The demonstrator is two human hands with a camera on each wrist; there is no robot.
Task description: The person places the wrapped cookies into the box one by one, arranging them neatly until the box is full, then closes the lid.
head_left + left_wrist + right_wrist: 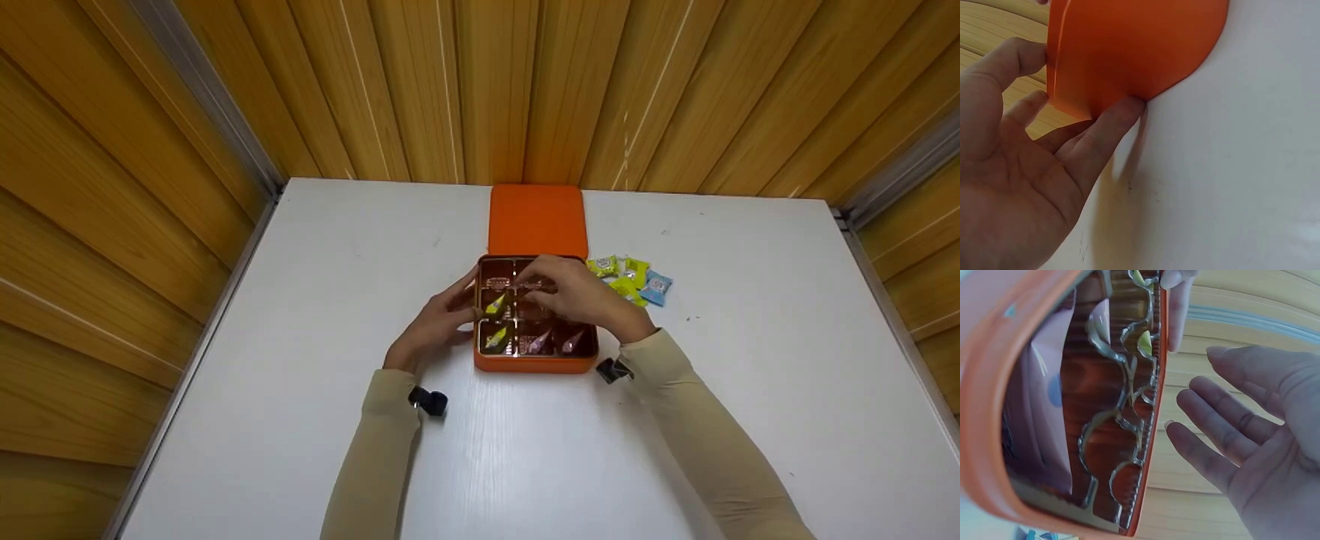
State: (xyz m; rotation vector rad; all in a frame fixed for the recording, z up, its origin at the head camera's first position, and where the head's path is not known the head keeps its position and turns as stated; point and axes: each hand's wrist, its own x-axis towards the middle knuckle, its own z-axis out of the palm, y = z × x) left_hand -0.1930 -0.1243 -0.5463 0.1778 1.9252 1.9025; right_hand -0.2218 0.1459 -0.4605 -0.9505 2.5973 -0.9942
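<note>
An orange box (536, 364) with a divided tray inside stands at mid-table, its orange lid (536, 220) folded open toward the wall. Yellow-green wrapped sweets (496, 339) lie in the left column's front and middle compartments. Pink wrapped pieces (538, 343) occupy the other two front compartments. My left hand (439, 322) rests its spread fingers against the box's left side, with fingertips (1129, 107) at its lower edge in the left wrist view. Over the tray's back part hovers my right hand (577, 296), fingers (1207, 405) apart and nothing between them; it hides some compartments.
Beside the box on the right lie several loose yellow-green sweets (602, 266) and a blue one (657, 287). The white table (360, 285) meets wood-panelled walls (420, 90) at the back and sides.
</note>
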